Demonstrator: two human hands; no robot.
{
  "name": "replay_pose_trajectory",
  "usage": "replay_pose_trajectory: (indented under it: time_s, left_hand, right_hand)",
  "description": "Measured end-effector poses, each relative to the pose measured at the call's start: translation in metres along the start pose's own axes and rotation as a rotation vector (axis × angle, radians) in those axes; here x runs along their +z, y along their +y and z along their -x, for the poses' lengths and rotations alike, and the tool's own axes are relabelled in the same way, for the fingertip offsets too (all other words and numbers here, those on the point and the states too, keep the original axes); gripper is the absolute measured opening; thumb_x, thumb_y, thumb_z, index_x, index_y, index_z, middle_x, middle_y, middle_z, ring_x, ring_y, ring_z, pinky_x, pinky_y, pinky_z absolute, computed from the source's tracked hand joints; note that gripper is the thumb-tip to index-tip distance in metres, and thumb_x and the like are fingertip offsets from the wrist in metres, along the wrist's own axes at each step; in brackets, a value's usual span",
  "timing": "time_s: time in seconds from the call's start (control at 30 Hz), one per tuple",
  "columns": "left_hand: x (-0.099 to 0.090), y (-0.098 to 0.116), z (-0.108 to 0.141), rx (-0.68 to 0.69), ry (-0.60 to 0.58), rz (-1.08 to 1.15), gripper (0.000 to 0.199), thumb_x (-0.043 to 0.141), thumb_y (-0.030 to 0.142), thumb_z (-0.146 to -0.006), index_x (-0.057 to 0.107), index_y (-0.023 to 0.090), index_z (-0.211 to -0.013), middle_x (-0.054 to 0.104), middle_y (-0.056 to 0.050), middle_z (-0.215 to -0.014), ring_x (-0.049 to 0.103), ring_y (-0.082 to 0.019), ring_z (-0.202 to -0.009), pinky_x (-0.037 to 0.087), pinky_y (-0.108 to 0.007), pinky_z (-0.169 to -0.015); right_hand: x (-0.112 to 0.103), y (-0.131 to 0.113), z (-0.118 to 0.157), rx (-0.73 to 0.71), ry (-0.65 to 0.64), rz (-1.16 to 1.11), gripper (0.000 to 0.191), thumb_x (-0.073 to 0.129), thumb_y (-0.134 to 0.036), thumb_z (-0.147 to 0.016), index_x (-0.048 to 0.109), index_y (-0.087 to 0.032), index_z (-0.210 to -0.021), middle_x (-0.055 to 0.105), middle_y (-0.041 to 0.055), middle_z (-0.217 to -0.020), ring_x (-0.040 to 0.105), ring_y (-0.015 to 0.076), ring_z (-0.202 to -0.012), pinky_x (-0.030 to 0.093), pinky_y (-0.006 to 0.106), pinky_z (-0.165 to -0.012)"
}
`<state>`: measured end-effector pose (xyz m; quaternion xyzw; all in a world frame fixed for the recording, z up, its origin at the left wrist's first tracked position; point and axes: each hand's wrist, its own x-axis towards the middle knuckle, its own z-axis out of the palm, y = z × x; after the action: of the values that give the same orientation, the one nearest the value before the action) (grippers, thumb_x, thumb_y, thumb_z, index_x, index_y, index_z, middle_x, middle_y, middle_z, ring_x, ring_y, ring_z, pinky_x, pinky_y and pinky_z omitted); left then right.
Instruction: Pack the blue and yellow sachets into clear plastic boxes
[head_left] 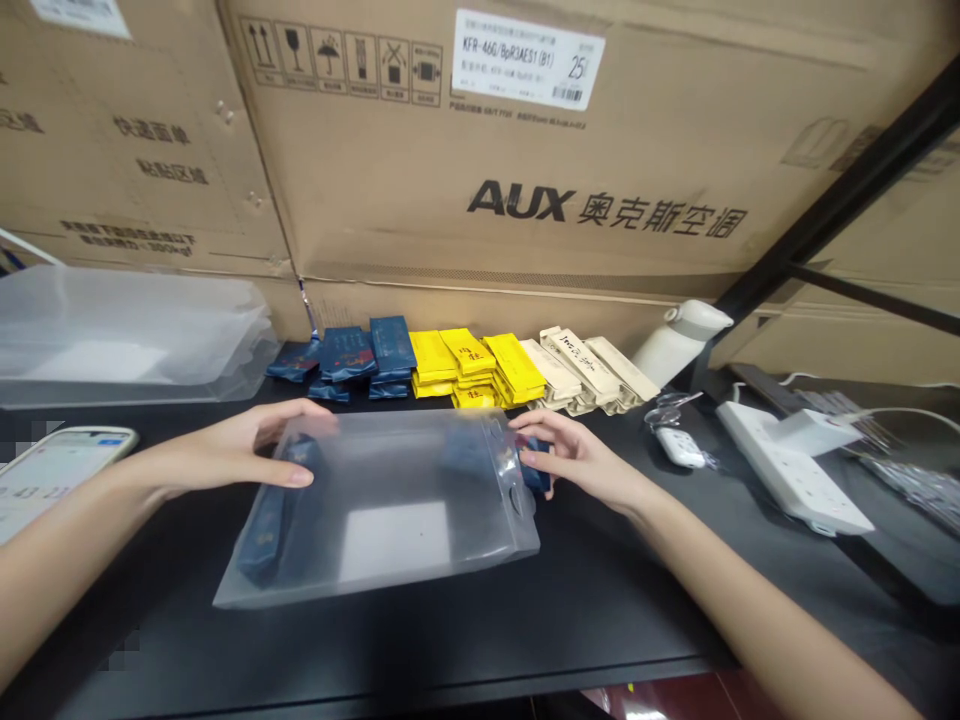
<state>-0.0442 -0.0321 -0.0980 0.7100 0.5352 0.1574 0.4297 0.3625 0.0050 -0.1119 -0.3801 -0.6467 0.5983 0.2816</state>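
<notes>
Left fingers [289, 472] on frosted bag [397, 460], black tabletop [360, 650], AUX carton [607, 150] behind.

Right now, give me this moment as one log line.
left hand: gripping frosted pouch | right hand: holding navy packet at slotted end | inside pouch, left end: navy packaging | behind: yellow packets, cream packets

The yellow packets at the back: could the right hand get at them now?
Probably, once freed: the right hand holds a blue packet at the edge of the frosted bag, but nothing visible blocks its way to the yellow packets.
</notes>
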Motion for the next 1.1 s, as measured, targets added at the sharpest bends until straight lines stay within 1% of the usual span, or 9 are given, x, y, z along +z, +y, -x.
replay_pose_trajectory:
  time_s: [0.07,0.2,0.4,0.47,0.6,0.77,0.93,1.0,1.1]
  left_hand:
    - [0.001,0.001,0.000,-0.009,0.004,-0.004,0.054,0.072,0.039,-0.077,0.052,0.022,-0.124,0.058,-0.008,-0.136,0.049,-0.026,-0.129,0.037,-0.039,-0.109]
    - [0.002,0.001,-0.001,-0.010,0.008,-0.002,0.056,0.073,0.041,-0.075,0.053,0.023,-0.124,0.058,-0.008,-0.135,0.048,-0.027,-0.130,0.039,-0.038,-0.107]
    - [0.003,-0.001,-0.002,0.013,0.009,0.012,0.055,0.074,0.039,-0.073,0.053,0.024,-0.122,0.060,-0.007,-0.133,0.051,-0.026,-0.128,0.040,-0.037,-0.107]
    - [0.003,-0.002,-0.003,0.021,0.015,0.003,0.054,0.074,0.039,-0.073,0.054,0.024,-0.122,0.060,-0.007,-0.132,0.052,-0.027,-0.128,0.040,-0.038,-0.107]
    - [0.006,-0.002,-0.004,0.034,0.034,-0.003,0.053,0.074,0.038,-0.072,0.055,0.026,-0.120,0.061,-0.007,-0.131,0.052,-0.028,-0.128,0.039,-0.040,-0.108]
    - [0.011,0.004,-0.007,0.048,0.054,0.010,0.052,0.073,0.039,-0.071,0.055,0.026,-0.118,0.062,-0.008,-0.131,0.053,-0.028,-0.127,0.042,-0.041,-0.106]
    - [0.015,0.008,-0.010,0.078,0.049,0.024,0.053,0.073,0.037,-0.072,0.053,0.023,-0.119,0.061,-0.010,-0.131,0.052,-0.028,-0.127,0.041,-0.042,-0.107]
    - [0.017,0.005,-0.012,0.105,0.049,0.041,0.053,0.073,0.036,-0.073,0.052,0.023,-0.120,0.061,-0.009,-0.130,0.053,-0.027,-0.126,0.041,-0.041,-0.107]
    - [0.021,-0.001,-0.014,0.141,0.078,0.082,0.052,0.072,0.037,-0.075,0.051,0.025,-0.121,0.063,-0.006,-0.126,0.057,-0.025,-0.121,0.043,-0.040,-0.105]
  right_hand:
    - [0.001,0.004,-0.001,-0.052,0.024,0.018,0.034,0.075,-0.031,-0.078,0.061,-0.022,-0.108,0.063,0.0041,-0.104,0.066,0.0108,-0.075,0.055,0.018,-0.052]
    - [0.002,0.013,-0.003,-0.045,0.041,0.078,0.039,0.082,-0.027,-0.068,0.066,-0.019,-0.102,0.066,0.0006,-0.084,0.062,0.0091,-0.068,0.054,0.021,-0.061]
    - [0.014,0.021,-0.007,-0.154,0.264,0.016,0.020,0.082,-0.028,-0.068,0.070,-0.017,-0.079,0.064,-0.0009,-0.067,0.058,0.0094,-0.058,0.051,0.021,-0.053]
    - [0.014,0.021,-0.007,-0.182,0.258,-0.042,0.013,0.077,-0.030,-0.074,0.074,-0.019,-0.081,0.071,0.0026,-0.076,0.065,0.0121,-0.067,0.055,0.023,-0.059]
    - [0.010,0.021,-0.007,-0.190,0.166,-0.107,0.016,0.076,-0.028,-0.076,0.077,-0.026,-0.091,0.075,0.0044,-0.106,0.070,0.0184,-0.099,0.056,0.035,-0.091]
    - [0.013,0.014,-0.003,-0.299,0.092,0.159,0.028,0.075,-0.031,-0.078,0.075,-0.026,-0.105,0.072,0.0066,-0.115,0.066,0.0244,-0.112,0.052,0.045,-0.100]
    - [0.015,0.006,0.006,-0.497,0.077,0.576,0.025,0.069,-0.027,-0.084,0.074,-0.022,-0.108,0.075,0.0089,-0.106,0.070,0.0233,-0.099,0.056,0.039,-0.090]
    - [0.014,0.005,0.007,-0.506,0.044,0.601,0.033,0.072,-0.029,-0.082,0.071,-0.022,-0.114,0.074,0.0090,-0.106,0.071,0.0230,-0.097,0.056,0.039,-0.088]
    - [0.013,0.006,0.007,-0.433,-0.057,0.552,0.077,0.083,-0.034,-0.069,0.051,-0.024,-0.138,0.067,0.0112,-0.124,0.066,0.0265,-0.110,0.051,0.046,-0.098]
